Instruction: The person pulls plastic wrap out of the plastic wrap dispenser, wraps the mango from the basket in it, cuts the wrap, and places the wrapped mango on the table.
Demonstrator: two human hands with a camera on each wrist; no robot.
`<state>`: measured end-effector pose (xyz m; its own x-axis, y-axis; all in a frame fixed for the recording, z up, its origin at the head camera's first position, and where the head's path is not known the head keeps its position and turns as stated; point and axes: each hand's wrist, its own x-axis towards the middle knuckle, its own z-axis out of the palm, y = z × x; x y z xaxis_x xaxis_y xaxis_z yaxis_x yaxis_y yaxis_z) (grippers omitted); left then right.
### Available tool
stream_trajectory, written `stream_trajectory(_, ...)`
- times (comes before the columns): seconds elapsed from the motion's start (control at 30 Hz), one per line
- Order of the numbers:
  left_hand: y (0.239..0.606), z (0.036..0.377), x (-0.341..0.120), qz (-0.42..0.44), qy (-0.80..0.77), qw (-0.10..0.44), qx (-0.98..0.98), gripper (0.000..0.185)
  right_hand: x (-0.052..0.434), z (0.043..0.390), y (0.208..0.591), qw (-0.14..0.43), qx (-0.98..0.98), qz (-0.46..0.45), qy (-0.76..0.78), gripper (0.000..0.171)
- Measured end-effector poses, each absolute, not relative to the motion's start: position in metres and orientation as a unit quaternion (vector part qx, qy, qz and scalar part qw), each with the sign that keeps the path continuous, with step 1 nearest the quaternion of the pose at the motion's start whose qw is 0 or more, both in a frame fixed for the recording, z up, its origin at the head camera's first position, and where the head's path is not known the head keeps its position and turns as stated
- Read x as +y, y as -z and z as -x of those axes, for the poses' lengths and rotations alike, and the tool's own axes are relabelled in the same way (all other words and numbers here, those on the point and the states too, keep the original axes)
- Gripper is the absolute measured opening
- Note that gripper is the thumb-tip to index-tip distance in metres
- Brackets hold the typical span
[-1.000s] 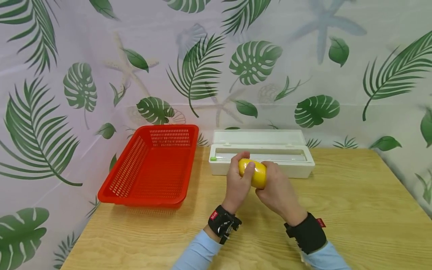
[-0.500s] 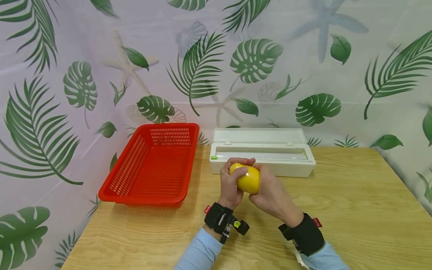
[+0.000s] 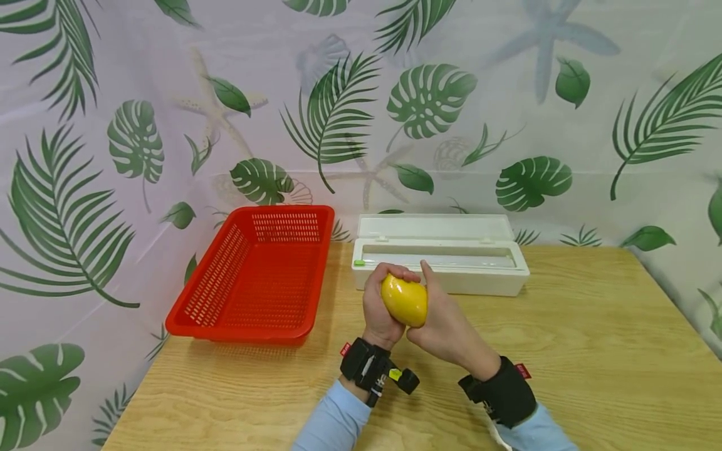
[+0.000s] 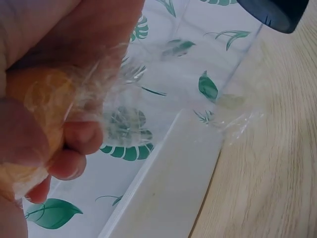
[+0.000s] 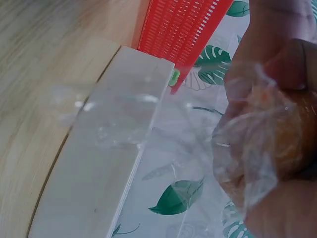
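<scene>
A glossy yellow fruit [image 3: 405,300], oval and wrapped in clear plastic film, is held up in front of the white box. My left hand [image 3: 379,310] grips it from the left, fingers curled over its top. From the right, my right hand [image 3: 448,326] holds the fruit's other side, one digit sticking up. Loose clear film [image 5: 247,153] bunches around the fruit in the right wrist view and trails off toward the box. Crinkled film [image 4: 94,89] also shows in the left wrist view. The side of the fruit between the palms is hidden.
Behind the hands is a long white film dispenser box [image 3: 485,282], lid raised, a roll inside and a green slider [image 3: 359,263] at its left end. A red perforated basket [image 3: 254,288] stands to the left on the wooden table [image 3: 598,326]. A leaf-patterned sheet [image 3: 361,125] hangs behind.
Both hands and the fruit have shifted left and slightly down, and the fruit has turned between them. The left thumb has left the fruit's front; one right digit now points up.
</scene>
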<state>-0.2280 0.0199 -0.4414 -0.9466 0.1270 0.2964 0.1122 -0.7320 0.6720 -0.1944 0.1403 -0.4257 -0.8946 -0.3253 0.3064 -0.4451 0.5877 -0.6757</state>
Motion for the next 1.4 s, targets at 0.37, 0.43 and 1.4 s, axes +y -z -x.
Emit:
stream_trajectory(0.37, 0.443, 0.23, 0.018, -0.162, -0.902, 0.026, 0.398, 0.041, 0.146, 0.195, 0.432, 0.096, -0.891, -0.23, -0.378, 0.114)
stream_trajectory(0.43, 0.442, 0.231, 0.017, -0.169, -0.901, 0.036, 0.399, 0.044, 0.149, 0.196, 0.432, 0.111, -0.892, -0.233, -0.371, 0.112)
stream_trajectory(1.4, 0.421, 0.213, -0.007, -0.297, -0.063, -0.151, 0.941, 0.077, 0.167, 0.206, 0.432, 0.24, -0.911, -0.303, -0.146, 0.094)
